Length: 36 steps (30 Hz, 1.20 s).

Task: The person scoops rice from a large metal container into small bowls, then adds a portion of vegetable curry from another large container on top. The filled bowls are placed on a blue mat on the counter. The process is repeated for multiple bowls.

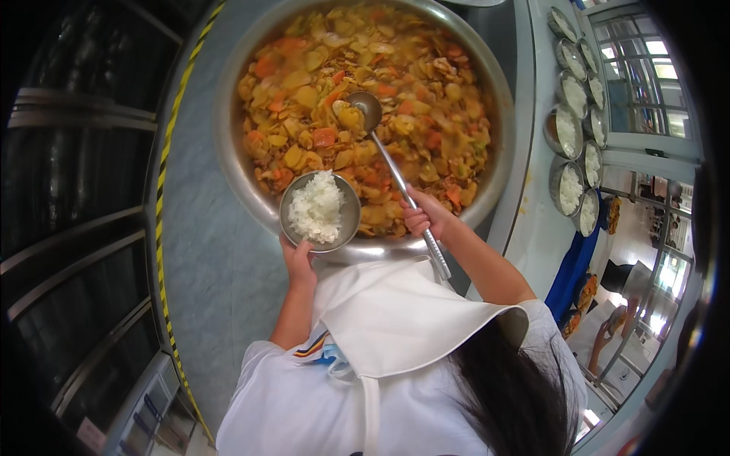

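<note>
In front of me stands a wide round metal pot [229, 149] full of stew [319, 137] with sliced potato and carrot chunks. My left hand [297, 265] holds a small metal bowl [352, 215] by its near edge. White rice [316, 208] is heaped in that bowl, which is over the near left rim of the pot. My right hand [426, 215] is closed around the handle of a metal ladle [390, 165]. The ladle's cup rests in the stew near the middle, with some pieces of food in it.
Several metal bowls of rice [566, 132] stand in two rows on a white counter [527, 194] at the right, beside a window [644, 74]. Beyond the opening, a person's hands [604, 336] hold a bowl. Yellow-black tape [162, 171] runs along the floor at left.
</note>
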Tool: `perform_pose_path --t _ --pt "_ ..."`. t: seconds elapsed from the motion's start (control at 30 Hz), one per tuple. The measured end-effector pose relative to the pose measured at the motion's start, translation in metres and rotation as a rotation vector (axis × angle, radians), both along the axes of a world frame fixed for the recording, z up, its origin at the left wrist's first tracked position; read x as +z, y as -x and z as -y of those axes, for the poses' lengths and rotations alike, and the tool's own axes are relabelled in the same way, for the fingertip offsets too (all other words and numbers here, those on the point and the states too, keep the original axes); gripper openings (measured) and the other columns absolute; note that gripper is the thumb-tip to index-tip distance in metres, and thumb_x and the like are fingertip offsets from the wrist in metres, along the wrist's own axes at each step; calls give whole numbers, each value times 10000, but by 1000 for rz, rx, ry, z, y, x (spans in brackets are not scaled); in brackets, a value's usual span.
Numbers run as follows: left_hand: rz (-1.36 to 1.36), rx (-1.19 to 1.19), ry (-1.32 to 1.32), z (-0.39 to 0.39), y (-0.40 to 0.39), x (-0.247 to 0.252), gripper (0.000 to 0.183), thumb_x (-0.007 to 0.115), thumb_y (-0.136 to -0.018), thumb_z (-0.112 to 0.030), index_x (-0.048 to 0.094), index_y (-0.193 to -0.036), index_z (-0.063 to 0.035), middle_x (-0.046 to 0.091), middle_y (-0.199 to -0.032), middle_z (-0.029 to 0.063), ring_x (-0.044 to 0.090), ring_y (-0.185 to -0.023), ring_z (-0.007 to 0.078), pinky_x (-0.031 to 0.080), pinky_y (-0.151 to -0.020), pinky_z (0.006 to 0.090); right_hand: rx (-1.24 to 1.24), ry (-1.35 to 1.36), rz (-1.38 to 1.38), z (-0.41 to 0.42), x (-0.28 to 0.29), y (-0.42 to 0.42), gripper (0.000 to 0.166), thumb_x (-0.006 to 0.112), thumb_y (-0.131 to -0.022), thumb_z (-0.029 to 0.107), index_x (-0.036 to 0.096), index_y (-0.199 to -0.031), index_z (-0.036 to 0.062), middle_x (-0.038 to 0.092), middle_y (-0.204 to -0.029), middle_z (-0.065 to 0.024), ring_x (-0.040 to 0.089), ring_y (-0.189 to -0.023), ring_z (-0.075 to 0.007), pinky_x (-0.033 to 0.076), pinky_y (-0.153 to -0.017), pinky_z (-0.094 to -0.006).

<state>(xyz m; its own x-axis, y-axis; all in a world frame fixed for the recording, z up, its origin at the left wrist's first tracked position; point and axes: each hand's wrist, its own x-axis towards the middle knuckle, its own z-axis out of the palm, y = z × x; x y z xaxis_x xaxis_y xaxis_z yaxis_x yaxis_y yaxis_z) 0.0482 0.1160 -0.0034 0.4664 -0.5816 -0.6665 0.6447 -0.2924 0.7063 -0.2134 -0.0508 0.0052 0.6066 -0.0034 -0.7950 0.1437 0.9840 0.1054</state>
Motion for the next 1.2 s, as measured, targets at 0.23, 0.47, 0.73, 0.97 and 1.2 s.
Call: perform_pose_path --t 0.23,0.47,0.73,0.97,1.2 --pt "-12 -20 -9 6 -4 2 608 490 -678 17 379 -1270 -61 500 -1151 89 548 -974 181 500 -714 259 -270 -229 440 -24 -27 13 493 336 -973 550 429 -787 102 274 -503 64 206 -352 -18 182 -274 -173" --pt "4 23 18 9 -8 12 612 487 -685 17 370 -1281 -55 491 -1171 89 545 -1011 184 501 -739 253 -98 53 287 -28 3 55 506 280 -979 559 430 -786 116 263 -488 64 183 -339 -25 172 -268 -186" --pt "16 -1 41 12 -10 9 626 486 -685 18 361 -1293 -59 479 -1185 84 525 -1040 181 488 -795 276 -205 173 145 25 1 83 486 333 -976 546 436 -761 123 270 -495 68 201 -354 -25 177 -278 -185" --pt "34 15 29 2 -13 11 599 480 -680 22 374 -1262 -66 482 -1175 78 524 -1025 187 482 -791 290 91 447 -415 86 -13 57 462 358 -982 524 385 -749 127 262 -515 56 190 -384 -64 164 -334 -238" --pt "54 37 12 -3 -17 10 596 485 -678 33 376 -1256 -59 483 -1173 82 526 -1020 182 476 -798 283 310 562 -495 104 -21 4 461 317 -989 526 336 -766 123 221 -537 44 173 -429 -95 180 -385 -272"
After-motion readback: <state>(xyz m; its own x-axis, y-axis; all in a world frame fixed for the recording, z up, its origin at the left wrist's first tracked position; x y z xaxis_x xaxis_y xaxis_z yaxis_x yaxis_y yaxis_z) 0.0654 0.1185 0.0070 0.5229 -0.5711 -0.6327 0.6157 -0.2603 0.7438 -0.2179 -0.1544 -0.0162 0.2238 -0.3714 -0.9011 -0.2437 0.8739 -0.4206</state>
